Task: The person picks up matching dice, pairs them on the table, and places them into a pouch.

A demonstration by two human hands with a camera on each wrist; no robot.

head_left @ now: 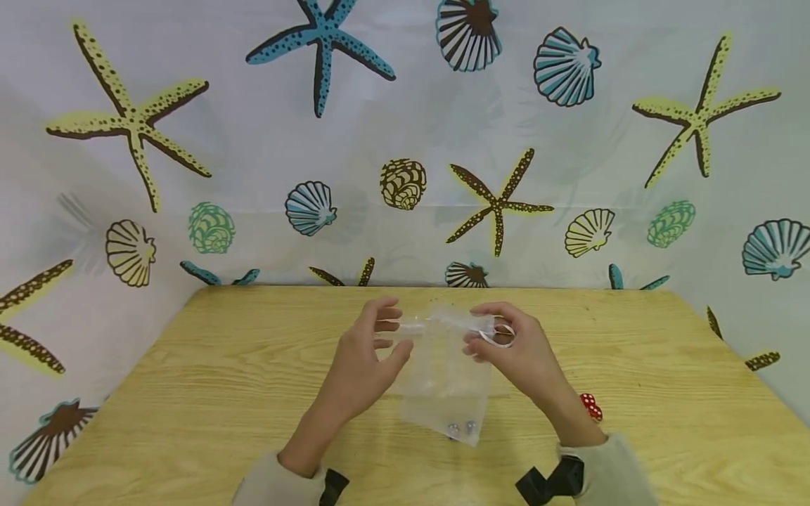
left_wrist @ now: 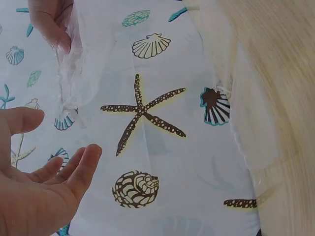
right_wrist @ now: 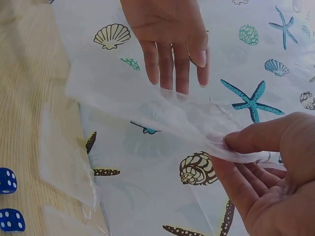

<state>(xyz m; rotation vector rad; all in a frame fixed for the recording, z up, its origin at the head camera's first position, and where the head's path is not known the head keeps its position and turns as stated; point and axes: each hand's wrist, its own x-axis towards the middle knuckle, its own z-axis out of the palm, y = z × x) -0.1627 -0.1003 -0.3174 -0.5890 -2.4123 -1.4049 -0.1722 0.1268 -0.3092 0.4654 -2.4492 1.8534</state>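
My right hand (head_left: 512, 344) pinches the top of a translucent drawstring bag (head_left: 446, 379) between thumb and fingers. A loop of white cord (head_left: 503, 336) hangs at those fingers. The bag droops toward the table, its film (right_wrist: 113, 98) stretching away from the pinch in the right wrist view. To its left is my left hand (head_left: 367, 358), fingers spread and slightly bent with nothing between them, the palm (left_wrist: 34, 201) facing the bag. Two blue dice (right_wrist: 11, 220) with white dots lie on the table; in the head view they look greyish through the bag's lower end.
Two red dice (head_left: 591, 407) sit on the wooden table (head_left: 240, 393) beside my right forearm. More clear film (right_wrist: 64, 157) lies flat on the wood near the blue dice. A white cloth (head_left: 392, 126) printed with starfish and shells hangs behind and at both sides.
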